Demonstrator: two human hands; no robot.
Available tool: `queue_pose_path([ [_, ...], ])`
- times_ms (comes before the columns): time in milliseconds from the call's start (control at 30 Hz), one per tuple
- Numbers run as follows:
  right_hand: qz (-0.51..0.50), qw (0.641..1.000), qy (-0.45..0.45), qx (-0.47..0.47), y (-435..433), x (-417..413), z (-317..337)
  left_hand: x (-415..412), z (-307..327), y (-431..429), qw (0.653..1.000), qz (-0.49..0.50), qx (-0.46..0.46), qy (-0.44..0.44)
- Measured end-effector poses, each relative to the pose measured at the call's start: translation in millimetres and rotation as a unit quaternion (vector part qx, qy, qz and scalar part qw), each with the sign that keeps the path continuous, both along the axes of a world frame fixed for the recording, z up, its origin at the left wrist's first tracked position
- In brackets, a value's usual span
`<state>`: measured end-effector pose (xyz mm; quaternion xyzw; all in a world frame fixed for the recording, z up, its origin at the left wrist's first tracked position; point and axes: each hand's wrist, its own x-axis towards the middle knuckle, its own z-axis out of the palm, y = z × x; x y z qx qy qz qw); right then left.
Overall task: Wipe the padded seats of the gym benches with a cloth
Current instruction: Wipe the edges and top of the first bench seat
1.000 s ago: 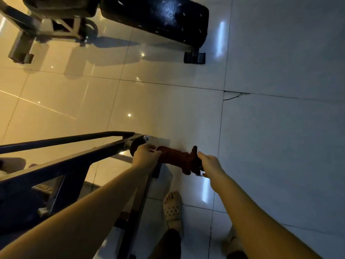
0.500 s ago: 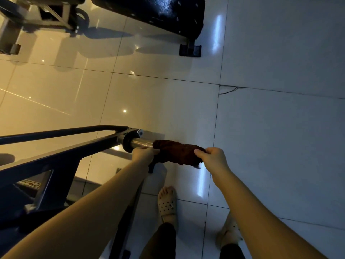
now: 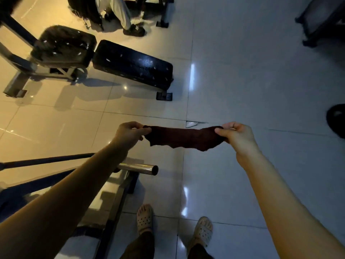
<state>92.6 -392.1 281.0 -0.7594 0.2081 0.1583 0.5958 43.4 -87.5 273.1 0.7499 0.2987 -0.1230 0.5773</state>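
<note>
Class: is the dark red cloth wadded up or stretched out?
Stretched out: the left hand and right hand pinch opposite ends of the dark red cloth.

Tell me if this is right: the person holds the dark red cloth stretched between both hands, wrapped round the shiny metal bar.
Not quite. The cloth is stretched between the left hand and the right hand, but it is not wrapped round the metal bar. The head view shows the bar bare, with the cloth held in the air apart from it.
</note>
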Motion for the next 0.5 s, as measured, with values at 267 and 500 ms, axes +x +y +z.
queue_pose_path([
  [267, -0.039, 0.994, -0.101, -0.005, -99, 6, 145, 41, 124, -83, 0.992, 0.005, -0.033, -0.119],
  [500, -0.090, 0.973, -0.202, -0.058, -149, -3, 226, 67, 211, -144, 0.975, -0.063, 0.004, -0.213],
])
